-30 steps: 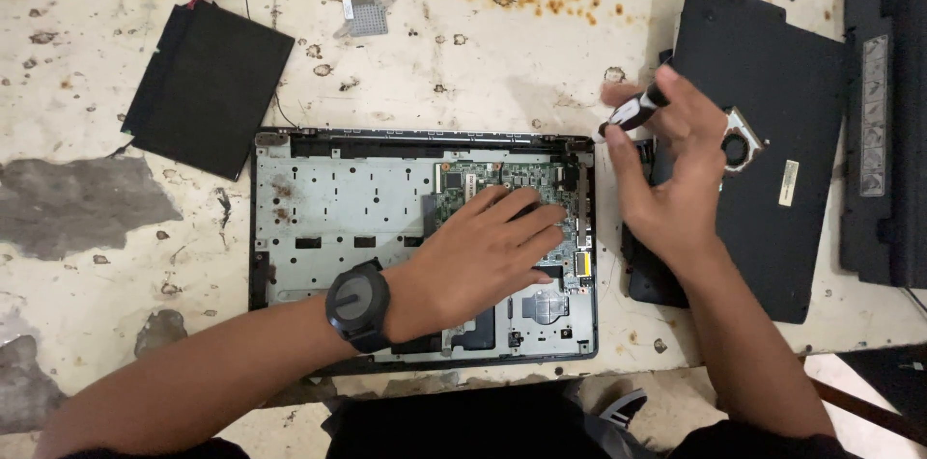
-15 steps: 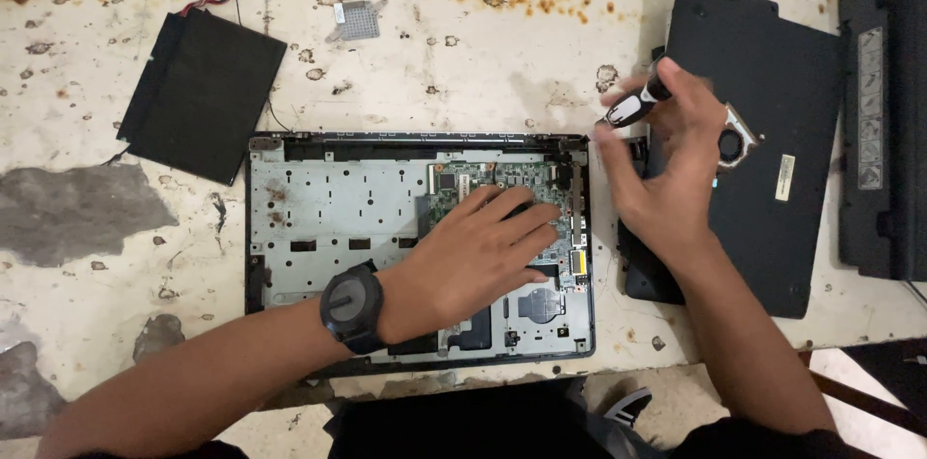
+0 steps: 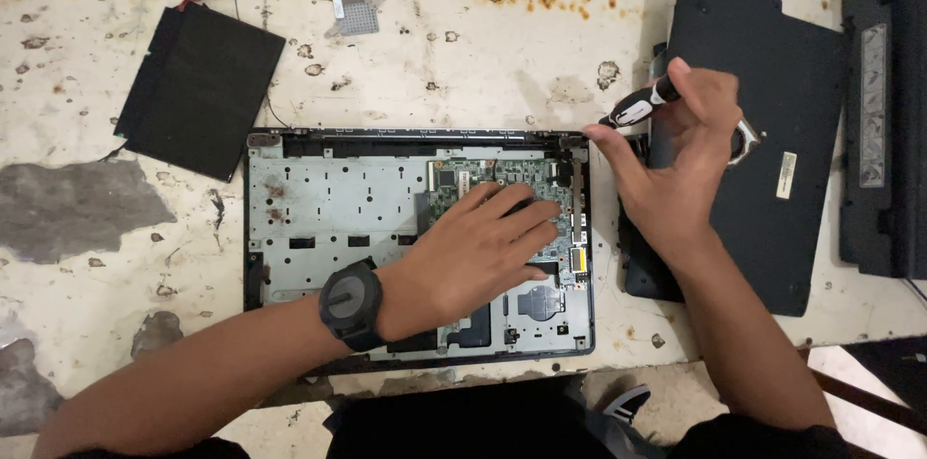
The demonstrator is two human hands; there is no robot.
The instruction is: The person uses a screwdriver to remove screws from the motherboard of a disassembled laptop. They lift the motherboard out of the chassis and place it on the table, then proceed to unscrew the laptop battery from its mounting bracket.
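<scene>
Laptop chassis [image 3: 328, 218] lies opened flat on the tabletop [image 3: 463, 63], left hand [image 3: 483, 251] pressed open-palmed on its fragile board, right hand [image 3: 681, 155] pinching a small screwdriver [image 3: 639, 107]; stiff frame edges look like the safest grip.

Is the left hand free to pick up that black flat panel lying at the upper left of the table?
Probably yes: the left hand rests flat on the circuit board, holding nothing, and the black panel lies uncovered.
</scene>
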